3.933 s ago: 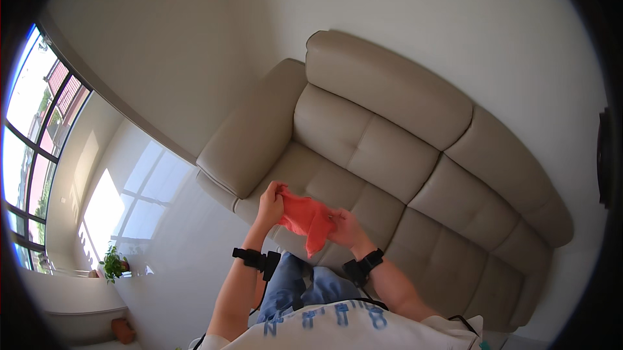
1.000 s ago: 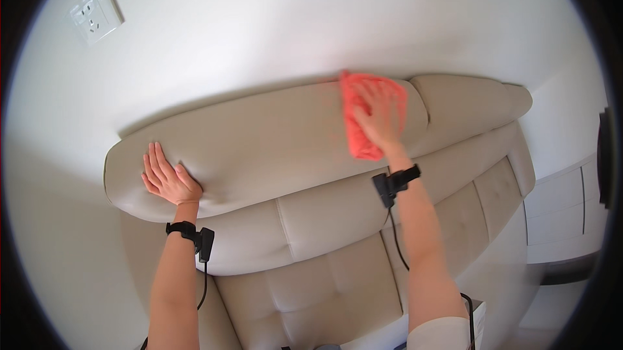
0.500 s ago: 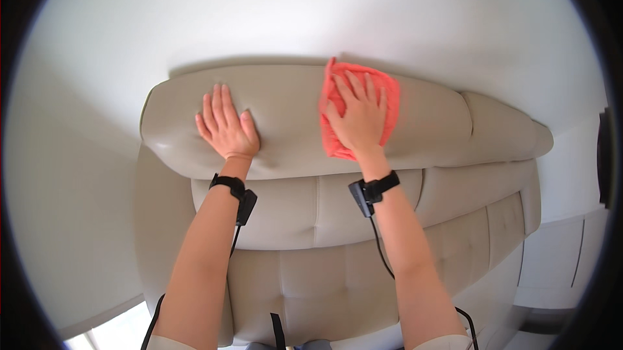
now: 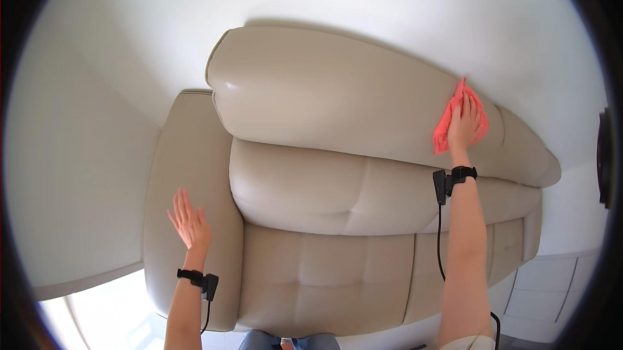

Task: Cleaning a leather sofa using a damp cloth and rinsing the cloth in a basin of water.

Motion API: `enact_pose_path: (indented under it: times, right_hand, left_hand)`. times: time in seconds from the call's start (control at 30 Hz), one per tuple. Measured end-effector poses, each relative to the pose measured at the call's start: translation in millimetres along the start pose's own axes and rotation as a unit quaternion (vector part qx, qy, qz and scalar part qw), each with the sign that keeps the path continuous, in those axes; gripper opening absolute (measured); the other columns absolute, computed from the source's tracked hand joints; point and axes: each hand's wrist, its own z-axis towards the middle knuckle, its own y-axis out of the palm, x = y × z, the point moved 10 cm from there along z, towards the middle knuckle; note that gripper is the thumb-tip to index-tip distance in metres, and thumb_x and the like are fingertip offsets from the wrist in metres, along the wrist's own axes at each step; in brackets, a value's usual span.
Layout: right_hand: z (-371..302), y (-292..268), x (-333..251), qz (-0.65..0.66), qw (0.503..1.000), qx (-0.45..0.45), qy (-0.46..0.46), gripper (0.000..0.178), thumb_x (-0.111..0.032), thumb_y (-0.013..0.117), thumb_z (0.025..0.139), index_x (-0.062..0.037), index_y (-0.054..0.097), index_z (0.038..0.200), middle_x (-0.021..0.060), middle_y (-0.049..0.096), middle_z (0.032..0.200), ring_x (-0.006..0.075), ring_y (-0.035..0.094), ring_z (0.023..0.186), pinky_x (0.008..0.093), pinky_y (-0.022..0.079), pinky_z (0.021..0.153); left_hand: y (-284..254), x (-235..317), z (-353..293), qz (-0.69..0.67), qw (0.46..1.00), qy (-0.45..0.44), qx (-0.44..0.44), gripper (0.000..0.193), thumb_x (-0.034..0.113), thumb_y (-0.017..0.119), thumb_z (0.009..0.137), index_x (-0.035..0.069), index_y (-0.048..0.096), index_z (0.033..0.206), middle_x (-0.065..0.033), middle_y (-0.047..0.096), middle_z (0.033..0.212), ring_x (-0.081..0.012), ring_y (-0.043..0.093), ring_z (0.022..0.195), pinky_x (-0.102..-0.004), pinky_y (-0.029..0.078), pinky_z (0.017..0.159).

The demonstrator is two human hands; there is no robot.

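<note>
A coral-red cloth (image 4: 443,131) lies against the upper part of the beige sofa's backrest (image 4: 324,84), toward its right end. My right hand (image 4: 464,126) is on top of it, palm down, holding the cloth to the leather with the fingers over it. The cloth is bunched around the hand, and one corner points up past the backrest's top edge. My left hand (image 4: 189,221) is empty, fingers stretched out, over the sofa's left armrest (image 4: 195,129). I cannot tell whether it touches the leather.
Behind the sofa rises a white wall (image 4: 402,0). Seat cushions (image 4: 324,278) extend below the backrest. A black strap device with a cable sits on each wrist. At the right edge is a dark object (image 4: 605,155); pale cabinet panels (image 4: 538,291) stand below it. Bright light enters lower left.
My right hand has slid the cloth rightward along the backrest. My left hand has come off the backrest and moved down and left to the armrest. The view has shifted.
</note>
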Motion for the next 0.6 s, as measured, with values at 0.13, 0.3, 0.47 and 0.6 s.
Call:
enact_pose_path:
  times: [0.13, 0.3, 0.47, 0.6]
  right_hand:
    - [-15.0, 6.4, -119.7, 0.036, 0.989, -0.020, -0.139, 0.051, -0.035, 0.050, 0.087, -0.0190, 0.046, 0.135, 0.0002, 0.043, 0.141, 0.0272, 0.034, 0.133, 0.0507, 0.018, 0.110]
    - [-79.8, -21.3, -354.8, 0.127, 0.937, -0.017, -0.325, 0.058, -0.042, 0.059, 0.079, -0.0203, 0.050, 0.132, 0.0031, 0.046, 0.138, 0.0307, 0.039, 0.129, 0.0531, 0.023, 0.107]
    - [-73.0, -22.7, -466.4, 0.186, 0.905, -0.019, -0.381, 0.056, -0.047, 0.057, 0.079, -0.0236, 0.052, 0.130, 0.0041, 0.048, 0.137, 0.0312, 0.042, 0.126, 0.0536, 0.025, 0.106]
    - [-77.7, -22.0, -484.2, 0.188, 0.909, -0.035, -0.370, 0.053, -0.049, 0.059, 0.078, -0.0270, 0.056, 0.126, 0.0032, 0.048, 0.138, 0.0333, 0.041, 0.126, 0.0593, 0.026, 0.103]
  left_hand:
    - [55.6, -65.5, -49.3, 0.069, 0.988, -0.087, -0.110, 0.062, 0.032, 0.038, 0.096, 0.010, 0.014, 0.148, -0.0043, 0.013, 0.155, -0.0242, 0.015, 0.142, -0.0497, 0.006, 0.114]
    - [62.1, -79.0, -68.2, 0.135, 0.973, -0.130, -0.137, 0.065, 0.036, 0.035, 0.095, 0.012, 0.010, 0.149, -0.0014, 0.007, 0.156, -0.0211, 0.006, 0.144, -0.0473, 0.002, 0.115]
    - [61.2, -72.5, -70.3, 0.114, 0.980, -0.118, -0.109, 0.067, 0.036, 0.036, 0.093, 0.012, 0.009, 0.149, -0.0011, 0.005, 0.157, -0.0209, 0.004, 0.144, -0.0464, 0.001, 0.115]
    - [54.8, -75.0, -69.5, 0.102, 0.983, -0.113, -0.098, 0.069, 0.036, 0.038, 0.091, 0.012, 0.009, 0.149, -0.0008, 0.005, 0.157, -0.0209, 0.005, 0.144, -0.0469, 0.001, 0.115]
